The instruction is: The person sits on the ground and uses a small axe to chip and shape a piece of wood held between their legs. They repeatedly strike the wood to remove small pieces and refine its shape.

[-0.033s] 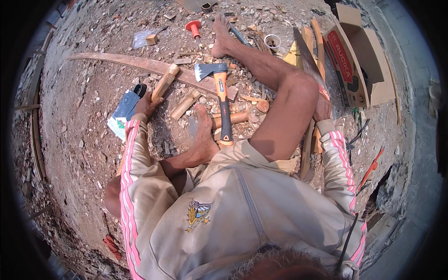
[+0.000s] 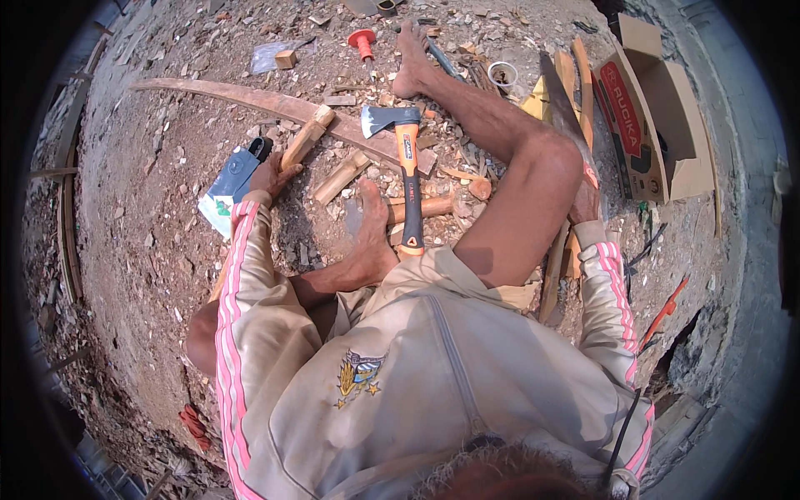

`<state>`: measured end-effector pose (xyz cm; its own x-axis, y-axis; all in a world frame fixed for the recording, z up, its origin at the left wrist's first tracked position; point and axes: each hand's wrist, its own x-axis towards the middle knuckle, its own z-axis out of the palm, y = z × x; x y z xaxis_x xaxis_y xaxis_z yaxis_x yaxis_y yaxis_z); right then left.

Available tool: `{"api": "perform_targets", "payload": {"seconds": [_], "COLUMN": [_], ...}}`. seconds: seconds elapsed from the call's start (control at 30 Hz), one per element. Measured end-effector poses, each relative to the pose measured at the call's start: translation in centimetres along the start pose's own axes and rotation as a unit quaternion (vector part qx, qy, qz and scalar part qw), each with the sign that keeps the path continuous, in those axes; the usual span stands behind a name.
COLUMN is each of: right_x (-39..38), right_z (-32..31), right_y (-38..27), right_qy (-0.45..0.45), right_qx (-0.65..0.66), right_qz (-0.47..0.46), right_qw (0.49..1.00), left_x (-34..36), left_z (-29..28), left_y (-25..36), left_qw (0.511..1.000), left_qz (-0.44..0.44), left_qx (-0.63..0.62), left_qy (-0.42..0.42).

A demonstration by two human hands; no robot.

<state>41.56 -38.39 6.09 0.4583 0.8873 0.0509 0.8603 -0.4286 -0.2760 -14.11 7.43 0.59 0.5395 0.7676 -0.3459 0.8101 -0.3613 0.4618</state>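
Note:
My left hand [image 2: 269,177] is closed around a short squared piece of pale wood [image 2: 307,136] at left of centre, beside a blue-and-white packet [image 2: 225,187]. My right hand [image 2: 584,204], partly behind my knee, grips a long dark flat tool with a red part [image 2: 567,117], perhaps a saw; I cannot make it out fully. An axe [image 2: 407,150] with an orange-and-black handle lies between my legs, its head over a long curved reddish plank [image 2: 217,93]. Wood offcuts [image 2: 340,177] and a short round log [image 2: 429,208] lie by my bare left foot.
An open cardboard box [image 2: 683,125] stands at right beside wooden strips [image 2: 583,67]. An orange tool [image 2: 361,43], a plastic bag [image 2: 271,57] and a white cup [image 2: 502,74] lie ahead. Rubble covers the ground, with planks [image 2: 68,233] along the left edge and an orange item [image 2: 667,308] at right.
The view has shifted slightly, so the ground and objects appear a little higher and further right. Both hands keep their holds.

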Motion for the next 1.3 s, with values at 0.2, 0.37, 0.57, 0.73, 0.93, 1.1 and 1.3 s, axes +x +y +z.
{"api": "perform_targets", "payload": {"seconds": [0.2,0.37,0.57,0.73,0.93,1.1,1.3], "right_x": [1.1,4.6,5.8,6.9,8.5,11.7,13.0], "right_z": [-9.7,-4.0,11.3,16.3,10.3,7.3,10.4], "right_y": [-6.6,-22.6,-27.8,-25.5,-27.2,-28.6,-30.9], "right_qy": [0.048,0.116,-0.249,-0.228,-0.224,-0.146,-0.209], "right_qx": [-0.050,0.189,0.187,0.523,0.716,0.768,0.726], "right_qz": [0.070,-0.114,0.117,0.235,0.336,0.222,0.266], "right_qw": [0.995,0.968,0.943,0.787,0.569,0.582,0.598], "left_x": [-1.6,-1.9,-1.6,-1.2,-0.5,-0.5,-0.6], "left_z": [-0.5,0.7,2.8,2.0,2.1,2.1,2.4], "left_y": [3.8,5.1,1.9,1.6,0.8,0.4,0.3], "left_qw": [0.997,0.998,0.991,0.990,0.997,0.998,0.996], "left_qz": [0.060,0.058,0.057,-0.059,-0.045,-0.020,-0.021], "left_qx": [0.005,-0.007,0.055,0.126,0.065,0.053,0.083], "left_qy": [0.038,0.026,0.106,0.006,-0.026,-0.019,0.003]}}
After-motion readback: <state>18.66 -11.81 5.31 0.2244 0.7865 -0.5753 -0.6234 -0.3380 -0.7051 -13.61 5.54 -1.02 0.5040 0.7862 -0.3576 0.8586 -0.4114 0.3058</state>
